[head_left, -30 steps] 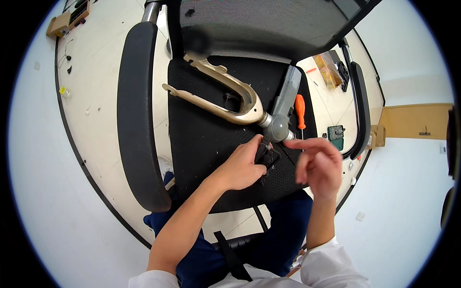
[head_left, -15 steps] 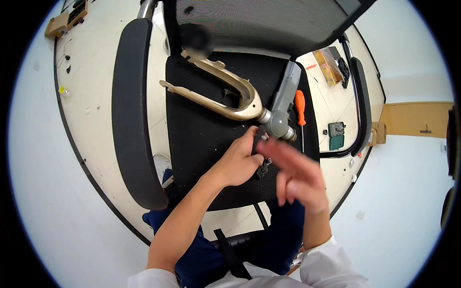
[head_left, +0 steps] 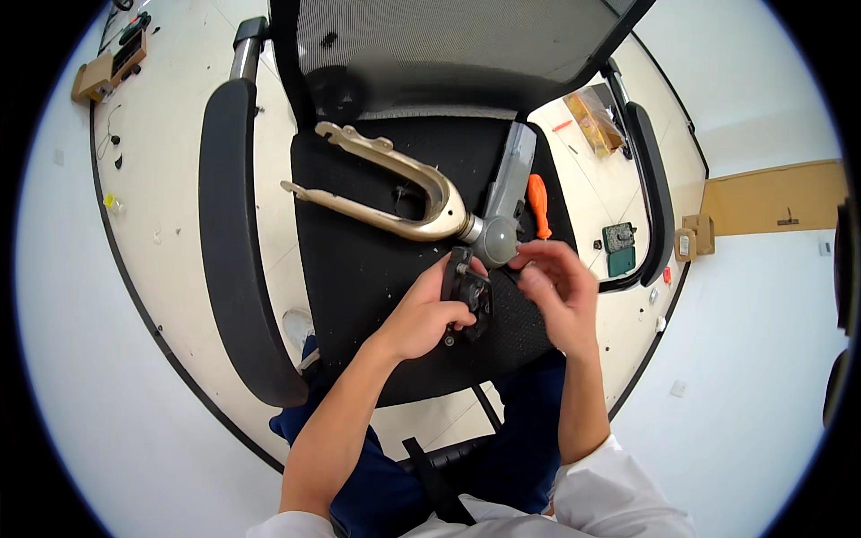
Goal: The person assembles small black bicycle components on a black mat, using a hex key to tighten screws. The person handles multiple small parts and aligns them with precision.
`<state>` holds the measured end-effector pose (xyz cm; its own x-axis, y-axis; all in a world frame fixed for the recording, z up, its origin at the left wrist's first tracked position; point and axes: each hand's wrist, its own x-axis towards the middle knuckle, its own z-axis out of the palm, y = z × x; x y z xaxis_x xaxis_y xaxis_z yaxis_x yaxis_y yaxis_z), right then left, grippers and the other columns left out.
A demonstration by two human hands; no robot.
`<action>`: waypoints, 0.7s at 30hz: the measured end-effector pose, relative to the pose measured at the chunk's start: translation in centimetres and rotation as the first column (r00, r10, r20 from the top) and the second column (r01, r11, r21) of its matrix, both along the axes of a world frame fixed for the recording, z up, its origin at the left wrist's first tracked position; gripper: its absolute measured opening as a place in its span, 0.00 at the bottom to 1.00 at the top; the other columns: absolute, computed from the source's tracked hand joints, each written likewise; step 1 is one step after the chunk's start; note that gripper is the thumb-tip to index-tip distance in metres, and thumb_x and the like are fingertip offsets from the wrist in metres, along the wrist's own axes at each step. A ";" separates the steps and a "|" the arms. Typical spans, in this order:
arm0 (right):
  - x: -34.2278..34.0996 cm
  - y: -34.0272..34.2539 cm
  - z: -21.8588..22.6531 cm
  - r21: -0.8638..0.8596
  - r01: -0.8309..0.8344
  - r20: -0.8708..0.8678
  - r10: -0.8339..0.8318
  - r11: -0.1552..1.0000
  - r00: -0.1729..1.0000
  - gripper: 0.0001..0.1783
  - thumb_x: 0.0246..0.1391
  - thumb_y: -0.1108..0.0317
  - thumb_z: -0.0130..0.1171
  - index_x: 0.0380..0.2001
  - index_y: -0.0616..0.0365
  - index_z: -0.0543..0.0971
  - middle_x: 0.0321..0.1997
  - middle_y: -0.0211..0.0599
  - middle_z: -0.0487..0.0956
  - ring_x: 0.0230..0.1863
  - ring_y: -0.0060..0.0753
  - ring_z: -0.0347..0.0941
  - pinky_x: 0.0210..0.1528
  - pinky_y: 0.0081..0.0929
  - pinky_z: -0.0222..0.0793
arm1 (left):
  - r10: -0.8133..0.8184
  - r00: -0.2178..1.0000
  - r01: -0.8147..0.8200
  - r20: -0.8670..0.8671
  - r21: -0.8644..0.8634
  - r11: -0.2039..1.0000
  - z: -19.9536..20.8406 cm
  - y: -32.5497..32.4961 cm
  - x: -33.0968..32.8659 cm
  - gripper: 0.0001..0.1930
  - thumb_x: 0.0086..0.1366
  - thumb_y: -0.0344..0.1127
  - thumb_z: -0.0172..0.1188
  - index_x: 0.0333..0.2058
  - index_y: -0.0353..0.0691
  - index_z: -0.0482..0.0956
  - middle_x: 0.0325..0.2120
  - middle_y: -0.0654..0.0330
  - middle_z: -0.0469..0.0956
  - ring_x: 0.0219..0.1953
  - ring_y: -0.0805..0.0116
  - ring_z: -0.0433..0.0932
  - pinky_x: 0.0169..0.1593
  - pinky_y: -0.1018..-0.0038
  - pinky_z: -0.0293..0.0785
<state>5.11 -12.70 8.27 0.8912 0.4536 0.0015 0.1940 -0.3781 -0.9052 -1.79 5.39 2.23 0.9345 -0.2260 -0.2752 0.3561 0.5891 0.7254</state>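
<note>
My left hand [head_left: 421,314] is closed around a black mechanical part [head_left: 470,294] with small metal bolts, possibly a brake caliper, above the front of the chair seat. To its right, my right hand [head_left: 563,296] has curled fingers, thumb and index nearly together beside the grey rounded head [head_left: 495,240] of a long-handled tool. Whatever those fingertips hold is too small to make out. A gold fork [head_left: 430,224] lies on the seat, its two prongs pointing left. Its stem passes at the grey tool's head. An orange-handled screwdriver [head_left: 539,206] rests right of the grey handle.
The black chair seat [head_left: 359,296] sits between two armrests [head_left: 238,242], its mesh backrest [head_left: 448,45] at the far side. On the floor at right are an open green case [head_left: 620,251] and a plastic bag [head_left: 594,121]. Cardboard boxes [head_left: 698,238] stand by the wall.
My right hand has drawn back from the black part and moved up beside the grey tool's head, its fingers curling in. My left hand has tilted the black part, showing more of its face.
</note>
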 end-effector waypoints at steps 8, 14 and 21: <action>-6.9 0.9 -0.7 -0.008 -0.234 -0.440 0.206 0.972 0.874 0.11 0.58 0.74 0.56 0.43 0.67 0.77 0.31 0.37 0.82 0.34 0.25 0.81 0.38 0.21 0.75 | 0.176 0.984 -0.177 -0.040 -0.013 0.984 -1.6 -0.1 0.5 0.23 0.47 0.19 0.52 0.46 0.38 0.69 0.32 0.63 0.70 0.30 0.76 0.70 0.32 0.78 0.68; -3.6 4.8 3.1 -0.168 -0.264 0.147 0.289 0.950 0.946 0.16 0.39 0.65 0.74 0.23 0.58 0.75 0.19 0.30 0.78 0.22 0.22 0.78 0.27 0.17 0.72 | 0.034 0.999 -0.037 0.027 0.128 0.991 -1.5 -1.6 -0.1 0.21 0.57 0.39 0.66 0.44 0.39 0.68 0.28 0.65 0.71 0.28 0.79 0.70 0.30 0.79 0.67; 5.3 3.9 1.7 -0.498 -0.202 0.193 0.335 0.843 0.922 0.15 0.59 0.59 0.56 0.29 0.62 0.77 0.22 0.42 0.76 0.22 0.34 0.74 0.26 0.29 0.67 | -0.082 0.990 0.070 0.118 0.098 0.993 -0.6 -0.8 -0.4 0.21 0.47 0.23 0.55 0.44 0.38 0.69 0.27 0.64 0.69 0.26 0.77 0.68 0.29 0.80 0.65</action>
